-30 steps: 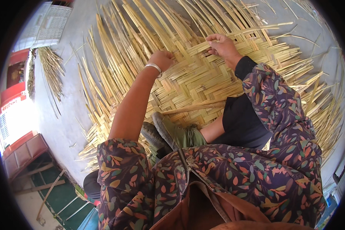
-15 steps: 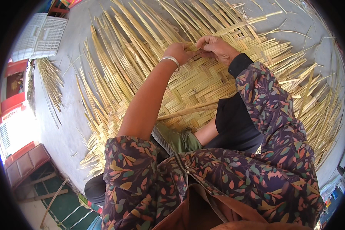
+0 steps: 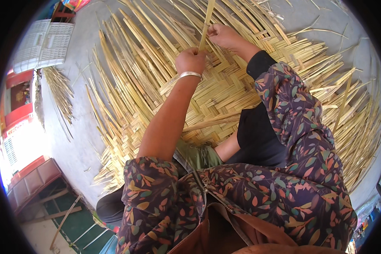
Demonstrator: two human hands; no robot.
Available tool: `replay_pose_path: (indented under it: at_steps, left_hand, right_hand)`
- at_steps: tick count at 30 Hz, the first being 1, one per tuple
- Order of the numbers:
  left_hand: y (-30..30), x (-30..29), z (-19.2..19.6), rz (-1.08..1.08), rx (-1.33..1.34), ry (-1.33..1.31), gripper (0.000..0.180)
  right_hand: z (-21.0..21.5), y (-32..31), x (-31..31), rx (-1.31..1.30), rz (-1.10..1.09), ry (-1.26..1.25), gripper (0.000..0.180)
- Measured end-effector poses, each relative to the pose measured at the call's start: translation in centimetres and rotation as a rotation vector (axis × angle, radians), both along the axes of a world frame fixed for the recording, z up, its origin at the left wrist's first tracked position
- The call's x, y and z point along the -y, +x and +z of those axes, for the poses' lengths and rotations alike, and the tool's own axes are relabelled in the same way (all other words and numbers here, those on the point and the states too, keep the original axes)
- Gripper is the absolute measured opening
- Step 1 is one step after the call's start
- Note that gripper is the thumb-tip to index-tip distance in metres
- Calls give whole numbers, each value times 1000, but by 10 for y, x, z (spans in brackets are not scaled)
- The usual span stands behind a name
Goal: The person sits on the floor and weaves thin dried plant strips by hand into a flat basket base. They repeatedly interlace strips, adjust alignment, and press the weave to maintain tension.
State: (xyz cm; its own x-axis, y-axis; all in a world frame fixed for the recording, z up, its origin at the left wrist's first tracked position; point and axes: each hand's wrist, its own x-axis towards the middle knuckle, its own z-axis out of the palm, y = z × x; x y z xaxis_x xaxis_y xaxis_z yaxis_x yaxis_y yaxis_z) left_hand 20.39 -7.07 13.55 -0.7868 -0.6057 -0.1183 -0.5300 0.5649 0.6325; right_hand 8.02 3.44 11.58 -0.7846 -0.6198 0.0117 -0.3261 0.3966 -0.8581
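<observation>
My left hand (image 3: 191,62) is closed on a flat, pale yellow split-cane strip (image 3: 208,16), which rises from its fingers past the top of the picture. Against the strip's right edge, a little higher up, the curled fingers of my right hand (image 3: 226,37) pinch at it; their tips are partly hidden. Below both hands spreads a woven cane mat (image 3: 218,91) in a zigzag pattern. Long unwoven cane strips (image 3: 129,55) fan out from its far and left sides, and more stick out at the right. My shoe (image 3: 203,155) rests on the mat's near part.
A bundle of thin dry stalks (image 3: 59,91) lies on the grey floor (image 3: 78,127) at the left, below a white plastic lattice crate (image 3: 51,42). A brown padded seat (image 3: 34,182) stands at the lower left. Loose cane scraps (image 3: 321,30) are scattered at the far right.
The strip between my hands has swung upright. My left hand has moved slightly down, while my right hand has moved up and to the left along the strip.
</observation>
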Motion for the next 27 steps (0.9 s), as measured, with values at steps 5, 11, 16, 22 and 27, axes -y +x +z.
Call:
replay_pose_path:
  at_steps: [5, 11, 16, 22, 27]
  left_hand:
    - [5, -1, -3, 33, -121, -38, 31]
    - [13, -4, -2, 89, -214, 37, 31]
    - [16, -5, -3, 134, -289, 154, 28]
    - [18, -5, -4, 124, -377, 262, 29]
    - [22, 0, -10, 143, -393, 129, 26]
  right_hand:
    - [4, 0, 24, -240, 43, 262, 22]
    - [30, -2, 31, -271, 147, 436, 21]
    - [14, -6, 39, -296, 131, 423, 29]
    - [-7, -18, 49, -86, 145, 286, 31]
    - [-7, -25, 46, 323, 181, -38, 27]
